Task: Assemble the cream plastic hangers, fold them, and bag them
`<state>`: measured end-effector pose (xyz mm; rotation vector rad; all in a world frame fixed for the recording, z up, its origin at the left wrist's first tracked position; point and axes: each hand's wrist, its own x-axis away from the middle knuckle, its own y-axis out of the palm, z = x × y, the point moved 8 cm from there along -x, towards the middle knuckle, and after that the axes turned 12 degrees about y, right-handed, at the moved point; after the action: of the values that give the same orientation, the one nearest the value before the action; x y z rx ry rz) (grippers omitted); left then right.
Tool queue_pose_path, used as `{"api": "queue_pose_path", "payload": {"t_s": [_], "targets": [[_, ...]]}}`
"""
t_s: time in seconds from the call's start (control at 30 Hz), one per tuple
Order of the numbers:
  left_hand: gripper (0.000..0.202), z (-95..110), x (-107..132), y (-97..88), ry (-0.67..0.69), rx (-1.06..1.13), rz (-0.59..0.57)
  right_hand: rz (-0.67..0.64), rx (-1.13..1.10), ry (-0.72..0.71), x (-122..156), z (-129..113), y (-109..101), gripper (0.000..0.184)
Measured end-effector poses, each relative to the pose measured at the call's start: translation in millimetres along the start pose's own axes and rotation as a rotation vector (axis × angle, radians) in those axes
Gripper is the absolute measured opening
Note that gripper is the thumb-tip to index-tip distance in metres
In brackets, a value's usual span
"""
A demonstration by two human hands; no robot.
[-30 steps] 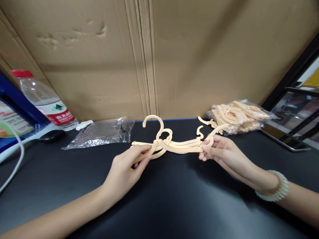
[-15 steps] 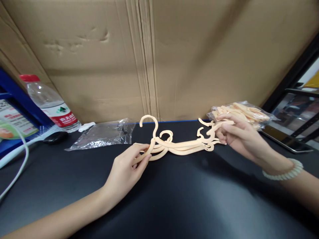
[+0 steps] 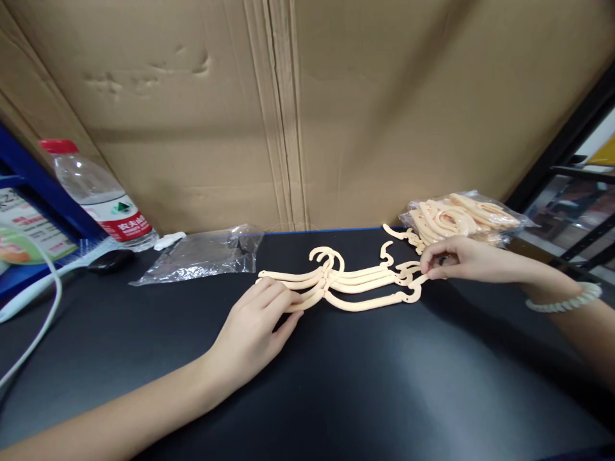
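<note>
Reference for all places: the filled bag (image 3: 459, 218) of pale pieces on the black table (image 3: 336, 390).

Item in hand: the front hanger (image 3: 368, 303), pale and slim, found to the left of the filled bag and nearer to me. My left hand (image 3: 259, 323) is closed on its left arm, fingers over the top and thumb along the near side. My right hand (image 3: 466, 258), just in front of the filled bag, pinches the hooked end piece at its right tip between thumb and forefinger.

Adjacent items: further hangers (image 3: 365, 278) lie directly behind the front one, left of the filled bag; their hooks crowd together, and I cannot tell which belongs to which. Loose pale pieces (image 3: 394, 234) lie just left of the filled bag.

Surroundings: a flattened clear bag (image 3: 202, 256) lies well left of the filled bag; a red-capped bottle (image 3: 113, 205) leans farther left. Cardboard (image 3: 192, 153) stands behind the filled bag.
</note>
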<state>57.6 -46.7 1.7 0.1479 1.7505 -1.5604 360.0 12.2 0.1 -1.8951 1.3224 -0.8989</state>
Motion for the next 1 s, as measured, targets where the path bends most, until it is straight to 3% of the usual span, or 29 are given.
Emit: {"api": "queue_pose_path", "payload": {"t_s": [0.33, 0.47, 0.57, 0.63, 0.73, 0.9, 1.0], "targets": [[0.019, -3.9, 1.6, 6.0, -0.023, -0.082, -0.091, 0.099, 0.250, 0.055, -3.6, 11.3, 5.1, 0.020], [0.025, 5.3, -0.3, 7.3, -0.024, -0.154, -0.151, 0.316, 0.282, -0.045, 3.2, -16.4, 10.2, 0.024], [0.048, 15.1, 2.8, 16.5, -0.046, -0.173, -0.269, 0.448, 0.246, -0.209, 14.2, -48.3, 28.8, 0.040], [0.065, 15.7, 7.7, 22.5, -0.079, -0.182, -0.329, 0.380, 0.360, -0.271, 14.5, -60.9, 55.0, 0.056], [0.074, 8.5, 12.8, 31.7, -0.092, -0.133, -0.407, 0.242, 0.481, -0.246, 7.2, -59.6, 83.0, 0.070], [0.076, -16.7, 5.6, 40.8, -0.129, -0.062, -0.534, 0.215, 0.472, -0.189, -9.4, -52.4, 81.9, 0.074], [0.076, -30.1, -2.4, 44.3, -0.150, -0.051, -0.545, 0.237, 0.465, -0.194, -21.6, -51.8, 77.0, 0.074]]}}
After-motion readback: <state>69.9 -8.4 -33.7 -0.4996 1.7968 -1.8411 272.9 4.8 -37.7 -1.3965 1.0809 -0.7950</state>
